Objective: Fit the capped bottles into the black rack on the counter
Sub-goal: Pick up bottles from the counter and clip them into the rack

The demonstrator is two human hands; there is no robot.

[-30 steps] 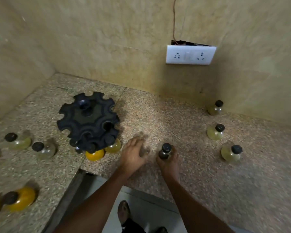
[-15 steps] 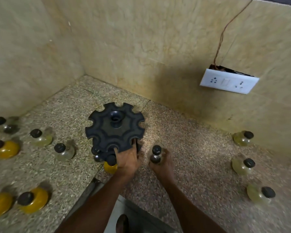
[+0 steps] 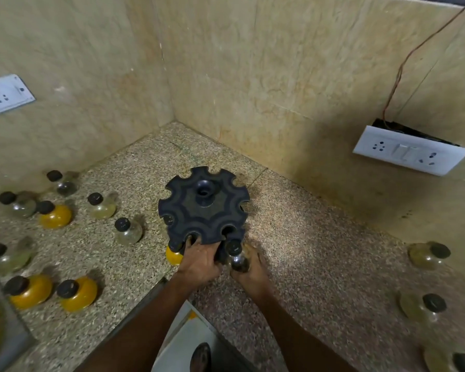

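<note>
Black round plastic rack with notched edge stands on speckled granite tabletop near the wall corner. Left hand grips the rack's near rim, fingers curled over the edge. Right hand holds a small clear round-bellied bottle with black cap, fingers wrapped round its body, bottle touching the rack's near-right side by a notch. A yellow-filled capped bottle sits under the rack's near-left edge. Loose capped bottles, yellow and clear, stand left of the rack; pale ones well apart on the right. White socket plate on right wall.
</note>
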